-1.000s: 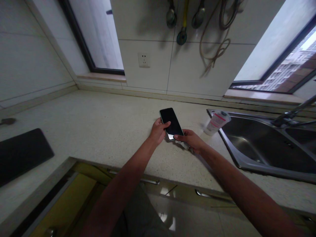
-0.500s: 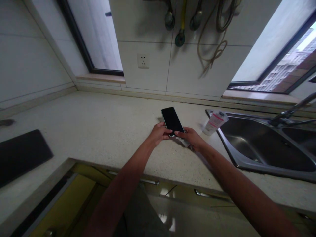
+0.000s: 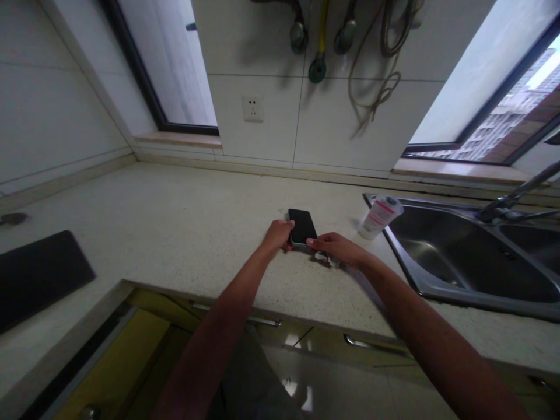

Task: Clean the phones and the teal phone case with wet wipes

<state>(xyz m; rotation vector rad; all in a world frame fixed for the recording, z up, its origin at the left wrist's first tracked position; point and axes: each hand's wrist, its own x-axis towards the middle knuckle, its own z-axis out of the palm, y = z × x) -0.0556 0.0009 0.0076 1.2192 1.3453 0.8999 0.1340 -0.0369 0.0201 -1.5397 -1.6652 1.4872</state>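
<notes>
A smartphone [image 3: 303, 226] with a dark screen is held between my two hands, just over the pale countertop [image 3: 210, 233]. My left hand [image 3: 278, 234] grips its left side, the thumb resting on the edge of the screen. At the lower right corner, my right hand [image 3: 336, 247] pinches the phone with the thumb on its front. A crumpled white piece, like tissue or cloth [image 3: 333, 261], shows under the right hand's fingers; how it is held is partly hidden. To the right of that hand stands a white tube with pink markings [image 3: 380, 218].
A steel sink [image 3: 464, 251] with a faucet [image 3: 503, 207] is set into the counter on the right. On the left lies a flat black panel [image 3: 39, 274]. A wall socket [image 3: 252, 109] and pipe valves [image 3: 317, 67] are on the tiled wall, with drawer handles [image 3: 265, 321] below the counter edge.
The phone has tilted, its top edge coming lower and nearer to me, so it looks shorter. My left hand has shifted up along its left side; the right thumb stays at the lower corner.
</notes>
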